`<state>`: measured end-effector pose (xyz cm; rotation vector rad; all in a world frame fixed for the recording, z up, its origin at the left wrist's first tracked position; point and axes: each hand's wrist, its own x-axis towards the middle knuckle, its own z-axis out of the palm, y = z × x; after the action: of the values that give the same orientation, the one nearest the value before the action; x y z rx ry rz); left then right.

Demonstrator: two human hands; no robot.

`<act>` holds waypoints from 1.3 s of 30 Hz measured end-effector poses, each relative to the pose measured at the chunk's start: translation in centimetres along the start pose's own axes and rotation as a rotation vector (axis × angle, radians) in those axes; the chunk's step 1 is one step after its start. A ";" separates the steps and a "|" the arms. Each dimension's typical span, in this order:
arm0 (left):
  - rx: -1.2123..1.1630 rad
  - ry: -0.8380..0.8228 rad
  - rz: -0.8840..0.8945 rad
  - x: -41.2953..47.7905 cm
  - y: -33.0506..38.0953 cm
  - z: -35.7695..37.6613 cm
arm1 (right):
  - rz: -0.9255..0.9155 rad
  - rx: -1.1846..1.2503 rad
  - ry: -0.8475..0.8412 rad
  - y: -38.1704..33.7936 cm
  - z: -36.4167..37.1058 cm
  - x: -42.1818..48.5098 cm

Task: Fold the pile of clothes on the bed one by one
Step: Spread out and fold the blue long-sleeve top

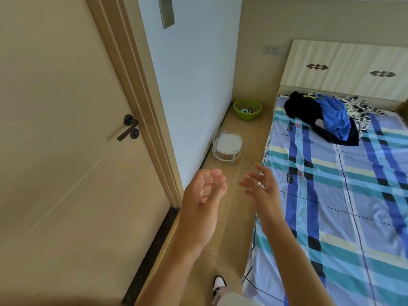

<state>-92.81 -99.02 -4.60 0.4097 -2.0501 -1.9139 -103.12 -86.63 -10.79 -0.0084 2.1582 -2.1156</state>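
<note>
Here the left hand (203, 188) and right hand (262, 186) hover empty, fingers loosely spread, well apart from the clothes pile (326, 115) on the bed (344, 217).

home bedroom: plaid-sheeted bed (344, 195), headboard (344, 69), door (66, 129), wall sockets (271, 49).

We find the plaid-sheeted bed (353, 206) at three o'clock and the tan wooden door (66, 162) at nine. The dark-and-blue pile of clothes (324, 120) lies on the bed at one o'clock, before the cream padded headboard (344, 69). At twelve, on the floor beside the bed, the round green plastic basin (247, 109) stands behind the white wire-framed stool (227, 144).
</note>
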 end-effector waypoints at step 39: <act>0.085 -0.892 -0.004 70.8 -2.7 31.6 | 0.115 0.157 0.754 -0.2 -5.9 60.7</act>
<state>-170.31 -99.38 -7.32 -0.5379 -2.6208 -2.2533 -163.91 -86.03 -15.38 1.0548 2.2159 -2.4644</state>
